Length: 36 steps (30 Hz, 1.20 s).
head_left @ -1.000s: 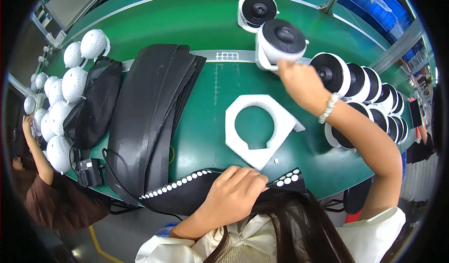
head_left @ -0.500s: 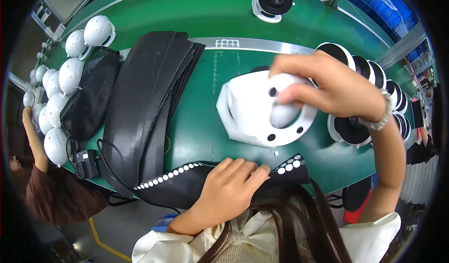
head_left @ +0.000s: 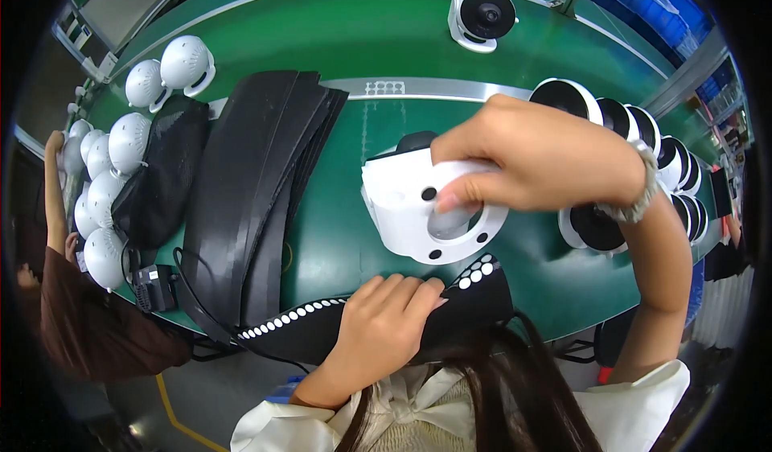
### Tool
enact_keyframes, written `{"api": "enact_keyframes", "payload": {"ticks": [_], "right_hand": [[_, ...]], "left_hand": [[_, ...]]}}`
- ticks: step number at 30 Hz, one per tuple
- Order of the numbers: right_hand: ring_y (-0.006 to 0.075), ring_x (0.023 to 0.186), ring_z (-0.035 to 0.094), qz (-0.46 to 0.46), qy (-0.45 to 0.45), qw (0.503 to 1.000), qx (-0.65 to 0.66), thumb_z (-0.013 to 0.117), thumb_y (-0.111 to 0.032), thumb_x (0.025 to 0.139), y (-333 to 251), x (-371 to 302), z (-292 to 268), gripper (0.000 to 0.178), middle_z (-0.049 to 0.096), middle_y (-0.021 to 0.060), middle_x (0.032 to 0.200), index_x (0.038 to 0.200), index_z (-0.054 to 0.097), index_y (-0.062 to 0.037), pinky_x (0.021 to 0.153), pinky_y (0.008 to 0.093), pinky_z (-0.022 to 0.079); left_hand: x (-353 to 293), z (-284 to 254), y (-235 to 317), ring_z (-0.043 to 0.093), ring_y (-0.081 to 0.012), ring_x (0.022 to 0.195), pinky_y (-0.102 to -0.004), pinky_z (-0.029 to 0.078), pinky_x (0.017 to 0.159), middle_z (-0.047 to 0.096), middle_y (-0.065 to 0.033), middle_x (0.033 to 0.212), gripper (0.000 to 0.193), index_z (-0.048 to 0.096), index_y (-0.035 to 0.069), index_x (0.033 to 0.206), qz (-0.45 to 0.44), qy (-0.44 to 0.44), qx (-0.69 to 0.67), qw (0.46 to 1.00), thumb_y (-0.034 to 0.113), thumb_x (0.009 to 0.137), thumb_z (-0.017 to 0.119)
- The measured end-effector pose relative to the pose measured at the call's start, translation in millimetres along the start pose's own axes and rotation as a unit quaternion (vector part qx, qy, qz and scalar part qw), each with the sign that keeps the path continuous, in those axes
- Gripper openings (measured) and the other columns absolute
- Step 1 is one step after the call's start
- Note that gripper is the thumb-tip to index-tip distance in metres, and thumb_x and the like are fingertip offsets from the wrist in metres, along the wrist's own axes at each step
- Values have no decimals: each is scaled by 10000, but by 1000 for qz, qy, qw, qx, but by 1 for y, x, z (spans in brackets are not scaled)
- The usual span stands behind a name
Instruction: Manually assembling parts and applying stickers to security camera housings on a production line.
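Observation:
My right hand [head_left: 531,158] grips a white plastic stand [head_left: 398,211] over the middle of the table, thumb and fingers closed round its upper right part. The stand has a ring-shaped base with several black pads and a round opening. A black part [head_left: 416,141] shows behind its far edge. Near the table's front edge, my left hand [head_left: 382,319] has its fingers curled over a long black sheet [head_left: 310,341]. White round dots [head_left: 293,317] run along this sheet's edge, and more sit in a cluster at its right end. The left fingertips' undersides are hidden.
A fanned stack of black sheets [head_left: 241,186] lies left of centre, beside a black mesh bag [head_left: 169,174] and a black adapter [head_left: 154,287]. White round units [head_left: 129,142] line the left side; black-faced fans [head_left: 599,227] line the right. One fan [head_left: 486,14] stands at the back. A co-worker [head_left: 88,315] sits at left.
My right hand has moved the white stand slightly left and tilted it, bringing its ring base toward me. The left hand stays on the dotted sheet. The view has shifted a little.

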State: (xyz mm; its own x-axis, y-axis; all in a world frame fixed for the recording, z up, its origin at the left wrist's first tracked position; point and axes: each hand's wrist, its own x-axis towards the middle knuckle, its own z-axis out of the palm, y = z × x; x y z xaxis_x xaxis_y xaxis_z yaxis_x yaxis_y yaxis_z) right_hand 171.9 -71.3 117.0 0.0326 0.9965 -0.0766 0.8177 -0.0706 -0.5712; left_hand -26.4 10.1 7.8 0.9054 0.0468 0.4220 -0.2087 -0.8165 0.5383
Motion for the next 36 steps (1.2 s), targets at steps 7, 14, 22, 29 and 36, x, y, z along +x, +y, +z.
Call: {"api": "enact_keyframes", "payload": {"ticks": [7,14,22,29,36], "right_hand": [[272,573,599,-27,266,905,-330,553,-66,773,54,49,-4,89,572,167,648,821,560,8,499,345,452],[331,906,595,149,226,816,-511,512,-154,800,227,129,53,292,598,234,940,984,554,69,832,417,450],[377,1066,500,298,175,876,-337,427,-407,880,221,131,39,536,467,263,1199,1216,448,11,880,457,415],[302,850,620,92,46,948,-302,486,-320,868,97,251,5,332,648,162,910,954,644,-41,753,379,474],[333,1067,520,-79,-10,996,-32,393,-444,902,85,381,53,504,568,201,1122,1104,576,-20,934,392,370]], "left_hand": [[0,1,-5,527,-239,604,-318,390,549,557,-78,704,174,558,15,854,7,2,2,1000,46,704,640],[-2,0,-10,527,-196,603,-292,392,544,562,-53,717,185,563,29,862,27,-1,-4,1000,59,699,644],[-10,-17,-16,488,-159,610,-251,377,556,482,-32,743,299,595,82,951,35,-23,43,998,59,654,574],[-11,-10,-34,510,-153,616,-263,402,542,462,-26,677,157,541,52,895,3,-20,38,999,164,789,574],[-20,-1,-41,529,-162,645,-256,400,552,485,-31,692,150,512,58,868,-53,-46,18,997,123,738,548]]}}
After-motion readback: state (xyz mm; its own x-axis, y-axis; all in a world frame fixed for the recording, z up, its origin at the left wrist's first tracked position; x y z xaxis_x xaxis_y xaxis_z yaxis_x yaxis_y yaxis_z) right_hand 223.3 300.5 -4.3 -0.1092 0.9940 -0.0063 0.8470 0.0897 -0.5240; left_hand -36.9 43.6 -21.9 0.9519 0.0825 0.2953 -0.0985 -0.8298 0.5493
